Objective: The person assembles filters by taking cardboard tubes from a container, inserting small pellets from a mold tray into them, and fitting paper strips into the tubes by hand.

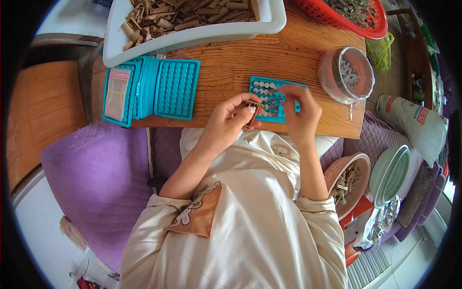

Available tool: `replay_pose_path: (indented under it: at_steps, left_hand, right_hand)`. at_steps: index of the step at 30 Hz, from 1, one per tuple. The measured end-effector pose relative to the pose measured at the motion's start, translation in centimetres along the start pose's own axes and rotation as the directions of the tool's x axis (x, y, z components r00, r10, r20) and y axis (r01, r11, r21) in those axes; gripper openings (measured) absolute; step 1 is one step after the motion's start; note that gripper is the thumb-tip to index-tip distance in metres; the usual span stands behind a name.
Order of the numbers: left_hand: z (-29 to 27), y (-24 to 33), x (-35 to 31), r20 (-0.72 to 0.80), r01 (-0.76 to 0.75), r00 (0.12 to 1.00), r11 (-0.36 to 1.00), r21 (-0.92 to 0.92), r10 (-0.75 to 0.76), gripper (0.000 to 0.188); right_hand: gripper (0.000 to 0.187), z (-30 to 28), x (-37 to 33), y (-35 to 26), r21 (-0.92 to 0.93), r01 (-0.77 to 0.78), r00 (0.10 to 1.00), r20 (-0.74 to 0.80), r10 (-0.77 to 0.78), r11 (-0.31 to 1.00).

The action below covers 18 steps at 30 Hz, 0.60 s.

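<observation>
My left hand [222, 121] grips a small brown plastic casing [253, 103], thumb pressed over its near face. The casing is tilted upward above the table's front edge, and a light-coloured part shows inside its upper end. Just right of it, my right hand [304, 115] hovers over a blue tray [279, 80] with its fingertips bent together; whatever they pinch is too small to make out. Rows of small round silvery and white pieces sit in the tray's pockets. My right hand partly covers the tray's right side.
A white bin [202, 38] of brown casings stands at the back left of the wooden table [226, 62]. Stacked blue trays [176, 89] lie below it. A tub [332, 79] of small grey-white parts and a red basket [380, 29] of metal pieces are right. Beside me sits a pink basket [364, 166].
</observation>
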State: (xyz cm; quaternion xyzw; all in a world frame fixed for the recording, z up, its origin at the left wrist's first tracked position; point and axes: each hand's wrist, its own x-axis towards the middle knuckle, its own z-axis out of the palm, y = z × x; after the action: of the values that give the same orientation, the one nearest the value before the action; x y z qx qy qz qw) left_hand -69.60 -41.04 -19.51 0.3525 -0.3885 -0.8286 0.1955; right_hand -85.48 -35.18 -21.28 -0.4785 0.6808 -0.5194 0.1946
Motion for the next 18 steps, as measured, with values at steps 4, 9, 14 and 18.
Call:
replay_pose_path:
  at_steps: [4,9,14,18]
  left_hand:
    - [-0.2,0.3,0.1,-0.044,0.004,0.999,1.0,0.007,-0.003,0.018]
    - [-0.4,0.1,0.2,-0.001,-0.012,1.0,1.0,0.016,0.012,0.021]
    - [-0.1,0.7,-0.3,-0.039,-0.003,0.999,0.998,-0.059,0.001,0.02]
    - [0.1,0.6,-0.4,-0.016,-0.032,0.999,1.0,0.0,0.032,0.023]
  right_hand:
    - [0.018,0.4,1.1,1.4,-0.328,-0.007,0.997,0.067,0.03,0.945]
    - [0.018,0.8,1.2,1.8,-0.521,0.122,0.982,0.189,-0.025,0.845]
    - [0.021,1.0,0.9,-0.8,-0.24,0.064,0.998,0.038,-0.056,0.969]
    - [0.022,1.9,-0.5,-3.0,-0.104,0.278,0.959,-0.024,-0.282,0.955]
